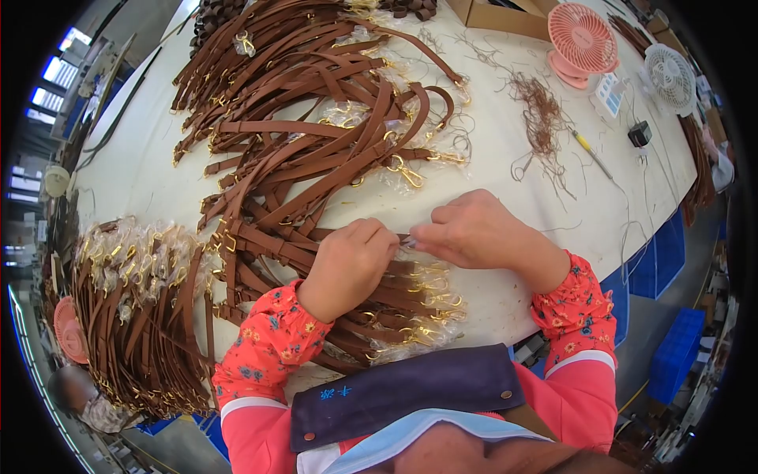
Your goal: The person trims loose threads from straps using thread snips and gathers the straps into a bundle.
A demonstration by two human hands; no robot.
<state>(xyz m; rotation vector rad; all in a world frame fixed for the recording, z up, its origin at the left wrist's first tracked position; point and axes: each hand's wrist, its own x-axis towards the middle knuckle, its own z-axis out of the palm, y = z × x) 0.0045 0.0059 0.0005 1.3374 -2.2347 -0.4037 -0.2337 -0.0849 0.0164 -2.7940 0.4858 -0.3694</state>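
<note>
Both hands meet over the near edge of the pile of straps, closed and close together. My left hand [353,265] pinches a brown strap [320,234] near its end. The fingers of my right hand [476,233] are pressed together just to the right, at a small greyish, shiny piece [407,241] between the hands; what they grip is mostly hidden. Below my hands lie strap ends with gold clasps [442,299] in clear plastic. Beyond them spreads a large heap of brown straps [292,130], with a loose gold snap hook [405,171] at its right side.
More bundled straps [150,332] hang over the left table edge, near another person [95,403]. A pink fan [583,43], white fan [669,77], cardboard box [505,20], thread tangle [543,118] and yellow-handled corded tool [591,152] occupy the right. Blue crates [659,257] stand below.
</note>
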